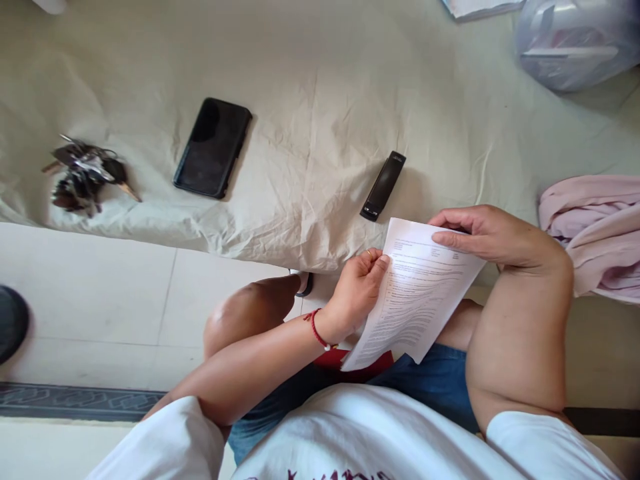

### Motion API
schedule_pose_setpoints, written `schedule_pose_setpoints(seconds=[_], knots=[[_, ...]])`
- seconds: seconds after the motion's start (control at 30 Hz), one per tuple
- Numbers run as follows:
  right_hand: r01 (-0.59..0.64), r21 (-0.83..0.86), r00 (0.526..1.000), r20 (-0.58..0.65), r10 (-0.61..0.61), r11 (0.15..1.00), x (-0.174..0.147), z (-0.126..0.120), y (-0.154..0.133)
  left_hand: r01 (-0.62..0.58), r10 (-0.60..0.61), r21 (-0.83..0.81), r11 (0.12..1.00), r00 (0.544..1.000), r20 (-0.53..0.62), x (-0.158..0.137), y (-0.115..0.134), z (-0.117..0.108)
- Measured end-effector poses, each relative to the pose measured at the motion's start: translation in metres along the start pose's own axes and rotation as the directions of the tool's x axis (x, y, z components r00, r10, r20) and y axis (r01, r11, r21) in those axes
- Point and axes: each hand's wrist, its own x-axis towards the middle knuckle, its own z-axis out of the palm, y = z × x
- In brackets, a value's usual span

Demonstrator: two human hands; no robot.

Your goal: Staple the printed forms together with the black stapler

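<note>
Printed sheets of paper (420, 293) are held up over my lap, tilted, with lines of text facing me. My left hand (359, 287) pinches their left edge between thumb and fingers. At the upper right corner, my right hand (483, 233) grips the paper with its thumb on the front and fingers behind. How many sheets there are I cannot tell. A black stapler (383, 187) lies on the cloth-covered surface just beyond the top edge of the paper, touched by neither hand.
A black phone (213, 148) and a bunch of keys (87, 175) lie on the wrinkled cloth (300, 133) to the left. Pink fabric (595, 233) is bunched at the right. A translucent plastic container (575, 47) stands at the upper right, beside a partly visible paper item (480, 8).
</note>
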Motion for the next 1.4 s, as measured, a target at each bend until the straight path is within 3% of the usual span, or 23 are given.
schedule_pose_setpoints(seconds=[0.1,0.17,0.3,0.37,0.5,0.57,0.63,0.7,0.77,0.83,0.93,1.03,1.1,1.23,1.4], knots=[[0.001,0.083,1.000,-0.019,0.001,0.997,-0.003,0.000,0.001,0.021,-0.017,-0.068,0.997,0.998,0.063,-0.002,0.003,-0.002],[0.000,0.148,0.997,-0.081,0.012,0.989,-0.004,0.001,0.003,0.075,-0.059,-0.087,0.993,0.984,0.168,-0.005,0.006,-0.005],[-0.004,0.201,0.975,-0.215,0.048,0.980,-0.008,0.000,0.009,0.283,-0.252,-0.040,0.958,0.903,0.348,-0.007,0.006,-0.014],[-0.010,0.181,0.965,-0.256,0.057,0.983,-0.008,0.000,0.012,0.316,-0.301,0.016,0.949,0.886,0.354,-0.005,0.003,-0.019],[-0.005,0.129,0.933,-0.357,0.051,0.992,0.000,0.004,0.019,0.264,-0.292,0.129,0.956,0.905,0.309,0.002,-0.004,-0.027],[0.002,0.095,0.854,-0.519,0.047,0.995,0.004,0.005,0.023,0.245,-0.265,0.107,0.964,0.925,0.274,0.003,-0.005,-0.028],[-0.024,0.060,0.718,-0.693,0.059,0.998,0.006,0.002,0.029,0.217,-0.231,0.082,0.973,0.939,0.255,0.002,-0.004,-0.027],[-0.036,0.060,0.609,-0.791,0.069,0.998,0.006,-0.002,0.036,0.181,-0.197,0.083,0.980,0.942,0.272,-0.001,-0.001,-0.026],[0.042,0.143,0.554,-0.827,0.096,0.989,0.003,-0.005,0.042,0.144,-0.161,0.078,0.986,0.939,0.304,-0.005,0.003,-0.024],[0.137,0.313,0.587,-0.790,0.177,0.940,-0.002,-0.005,0.047,0.102,-0.110,0.044,0.994,0.939,0.326,-0.007,0.005,-0.023],[0.166,0.551,0.728,-0.628,0.275,0.818,-0.009,0.000,0.046,0.040,-0.020,-0.057,0.998,0.949,0.316,-0.007,0.007,-0.021],[0.151,0.633,0.846,-0.480,0.232,0.759,-0.014,0.008,0.038,0.031,0.015,-0.169,0.985,0.964,0.267,-0.005,0.007,-0.019],[0.141,0.639,0.882,-0.427,0.197,0.756,-0.014,0.013,0.032,0.030,0.022,-0.221,0.975,0.974,0.227,-0.004,0.008,-0.018],[0.189,0.650,0.865,-0.465,0.189,0.736,-0.010,0.021,0.025,-0.012,0.055,-0.270,0.963,0.987,0.151,-0.002,0.013,-0.016],[0.306,0.654,0.789,-0.581,0.200,0.692,-0.007,0.021,0.027,0.007,0.019,-0.279,0.960,0.996,0.092,0.001,0.014,-0.019]])
